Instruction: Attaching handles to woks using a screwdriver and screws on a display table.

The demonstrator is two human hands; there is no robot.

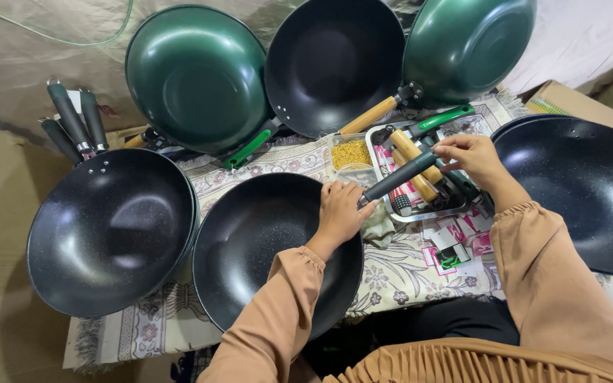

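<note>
Both hands (338, 213) on a dark handle (400, 177) at the black wok (250, 241) rim (seemingly touching).

The black round metal wok (250, 248) lies on the patterned woven mat (406, 273), directly before the person. The left hand (340, 213) rests on its right rim. The right hand (471, 157) is to the right, over the rectangular metal tray (420, 214), holding the dark cylindrical handle (399, 177), which slants down toward the left hand. The stack of black handled woks (108, 230) lies left of the wok. Behind stand three tilted woks. The small clear container of yellow fasteners (350, 152) sits just left of the tray.
</note>
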